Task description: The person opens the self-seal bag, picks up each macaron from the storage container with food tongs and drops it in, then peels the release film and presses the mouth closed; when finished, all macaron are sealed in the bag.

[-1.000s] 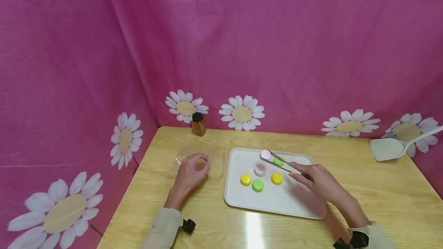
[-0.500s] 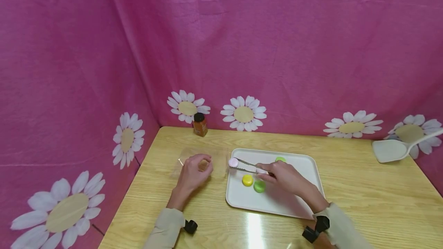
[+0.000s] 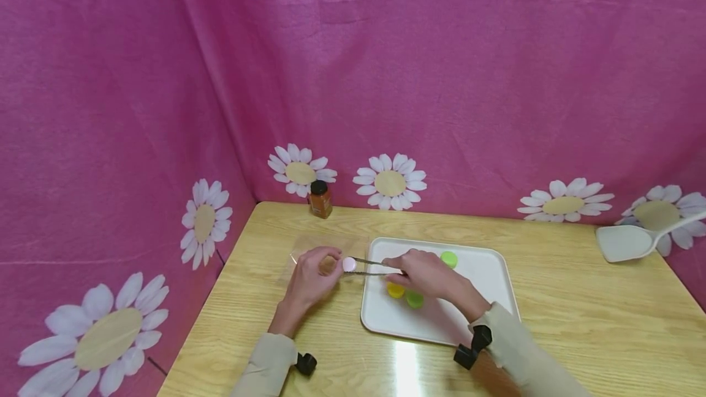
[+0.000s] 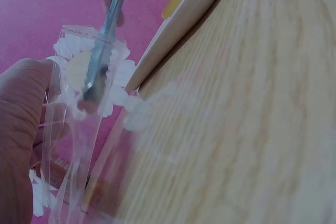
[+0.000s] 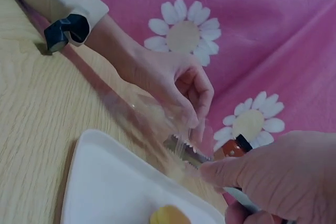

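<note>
My left hand (image 3: pixel 310 279) pinches a clear plastic bag (image 4: pixel 76 135) by its rim, left of the tray. My right hand (image 3: pixel 427 272) grips metal tongs (image 3: pixel 371 273) with serrated edges, reaching left across the tray. Between the tongs' tips sits a pale pink macaron (image 3: pixel 350 264), right beside my left fingertips. In the left wrist view the tongs' tips show through the clear film at the bag's mouth; the macaron there is blurred. A yellow macaron (image 3: pixel 394 290) and two green macarons, one near (image 3: pixel 415 299) and one far (image 3: pixel 449 259), lie on the white tray (image 3: pixel 491 280). My right hand hides part of the tray.
A small jar (image 3: pixel 320 200) with a black lid and orange-brown contents stands at the table's back left. At the right back lies a white spatula (image 3: pixel 626 242). Pink cloth (image 3: pixel 469 78) with daisies hangs behind and left of the wooden table (image 3: pixel 595 317).
My right hand has carried the tongs and the pale pink macaron left, from above the tray's far side to my left hand. The left hand has stayed in place.
</note>
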